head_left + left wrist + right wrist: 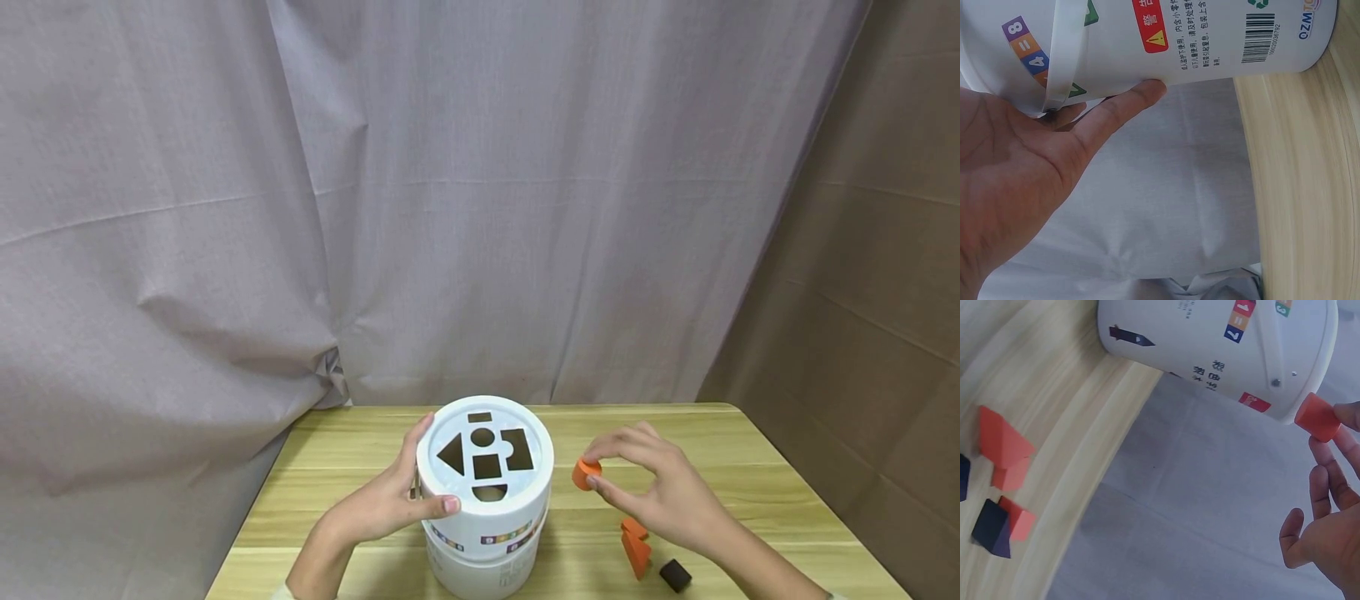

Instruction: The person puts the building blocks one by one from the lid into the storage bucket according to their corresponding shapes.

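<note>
A white shape-sorter bucket (483, 525) stands upright on the table, its lid (459, 493) cut with square, triangular, round and other holes. My left hand (382, 500) spreads against its left side, thumb on the front rim and nearly straight fingers (1119, 112) along the wall. Right of the bucket, my right hand (663, 479) pinches an orange cylinder (585, 475) between thumb and fingertips. The cylinder (1318, 417) is held above the table, overlapping the lid's edge in the right wrist view.
Orange blocks (636, 552) and a black block (676, 575) lie on the wooden table (750, 467) below my right forearm. The right wrist view shows another dark block (963, 477) at its left edge. Grey curtain (480, 208) hangs behind the table.
</note>
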Available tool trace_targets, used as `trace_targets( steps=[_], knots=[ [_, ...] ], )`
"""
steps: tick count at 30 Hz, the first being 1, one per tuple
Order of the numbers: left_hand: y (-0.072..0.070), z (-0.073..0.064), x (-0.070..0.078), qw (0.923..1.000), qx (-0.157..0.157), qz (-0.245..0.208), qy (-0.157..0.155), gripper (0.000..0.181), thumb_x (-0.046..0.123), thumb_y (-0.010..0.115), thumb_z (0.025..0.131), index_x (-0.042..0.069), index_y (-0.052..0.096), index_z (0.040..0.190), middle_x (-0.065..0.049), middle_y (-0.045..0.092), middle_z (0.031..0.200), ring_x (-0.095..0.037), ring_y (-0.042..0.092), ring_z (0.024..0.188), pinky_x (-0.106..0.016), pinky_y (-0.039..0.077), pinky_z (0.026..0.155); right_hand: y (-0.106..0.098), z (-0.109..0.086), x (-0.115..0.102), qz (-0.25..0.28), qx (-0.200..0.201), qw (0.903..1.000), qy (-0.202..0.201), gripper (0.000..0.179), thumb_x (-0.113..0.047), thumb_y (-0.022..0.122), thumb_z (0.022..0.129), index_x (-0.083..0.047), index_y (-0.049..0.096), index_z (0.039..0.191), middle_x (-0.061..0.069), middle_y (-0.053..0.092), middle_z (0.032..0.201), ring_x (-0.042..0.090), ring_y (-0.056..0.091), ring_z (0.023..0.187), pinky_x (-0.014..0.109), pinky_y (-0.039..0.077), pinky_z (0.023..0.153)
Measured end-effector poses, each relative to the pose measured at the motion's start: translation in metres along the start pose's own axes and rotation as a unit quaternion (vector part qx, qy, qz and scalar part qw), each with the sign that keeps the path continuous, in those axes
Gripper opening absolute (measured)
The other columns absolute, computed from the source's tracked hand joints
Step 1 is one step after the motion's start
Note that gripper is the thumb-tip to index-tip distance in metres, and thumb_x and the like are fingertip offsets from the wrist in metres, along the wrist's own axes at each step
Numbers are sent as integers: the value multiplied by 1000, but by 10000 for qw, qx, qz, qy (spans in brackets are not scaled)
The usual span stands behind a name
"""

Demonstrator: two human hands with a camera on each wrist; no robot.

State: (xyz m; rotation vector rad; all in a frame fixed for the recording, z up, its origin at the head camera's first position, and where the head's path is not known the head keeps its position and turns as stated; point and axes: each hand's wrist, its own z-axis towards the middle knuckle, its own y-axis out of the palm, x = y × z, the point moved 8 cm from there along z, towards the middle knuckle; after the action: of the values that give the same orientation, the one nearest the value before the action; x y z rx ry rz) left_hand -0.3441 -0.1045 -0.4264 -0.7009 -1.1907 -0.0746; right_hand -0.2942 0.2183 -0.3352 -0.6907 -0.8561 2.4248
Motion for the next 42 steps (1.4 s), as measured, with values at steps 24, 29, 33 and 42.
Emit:
trace_targets(
  steps=[24,29,33,42],
  knots=[
    [-1,0,-1,10000,45,-1,-57,129,35,89,96,20,-11,177,-23,10,185,-44,20,169,-69,19,135,20,29,-13,574,-34,9983,42,36,-7,93,88,-30,82,114,-18,80,114,9,65,114,27,50,101],
    [1,0,-1,10000,40,-2,-14,129,35,89,96,21,-11,176,-23,10,185,-44,20,169,-69,19,135,23,32,-15,584,7,9983,13,35,-8,93,89,-31,82,114,-18,80,115,9,64,112,27,51,97],
    [2,0,1,10000,17,-24,52,129,34,89,96,22,-11,176,-22,10,185,-44,19,170,-70,18,135,25,35,-16,596,1,9982,40,37,-8,93,89,-31,82,115,-18,80,115,8,64,112,29,51,98],
    [3,0,1,10000,38,40,13,129,35,88,96,23,-11,176,-22,9,185,-44,19,170,-70,19,135,34,43,-18,796,-43,9968,8,36,-8,93,88,-30,83,115,-17,81,116,9,66,112,29,48,100]
  ],
)
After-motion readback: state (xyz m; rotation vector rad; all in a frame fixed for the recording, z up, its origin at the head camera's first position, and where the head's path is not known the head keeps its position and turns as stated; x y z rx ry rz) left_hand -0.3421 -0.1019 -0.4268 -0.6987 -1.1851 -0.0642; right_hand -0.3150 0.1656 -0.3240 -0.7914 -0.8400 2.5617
